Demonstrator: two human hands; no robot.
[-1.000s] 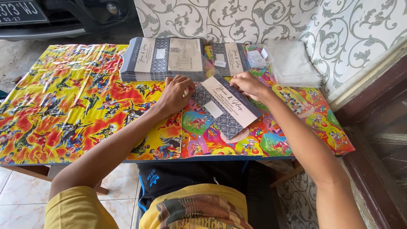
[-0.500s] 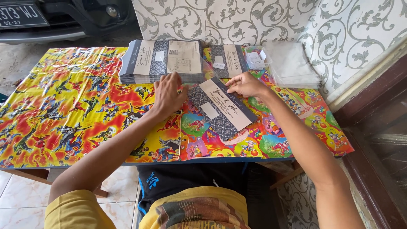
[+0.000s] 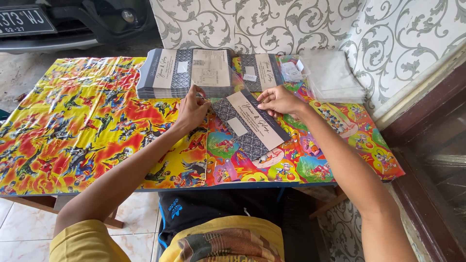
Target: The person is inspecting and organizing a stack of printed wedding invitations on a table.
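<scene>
My left hand (image 3: 192, 107) and right hand (image 3: 277, 100) pinch their fingers on the top corners of the grey card (image 3: 251, 124), so it lies flat on the bright counter (image 3: 73, 131), just below the tall card stack (image 3: 187, 73).

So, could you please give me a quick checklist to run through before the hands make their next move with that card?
1. Left hand on the card's top left corner: ok.
2. Right hand on the card's top right edge: ok.
3. Grey patterned card lies flat on the table, turned at an angle: ok.
4. Stack of cards behind it stands tidy, apart from the card: ok.
5. Pile of clear sleeves at the far right within view: ok.
6. Whether the card is already sleeved: cannot tell.
</scene>
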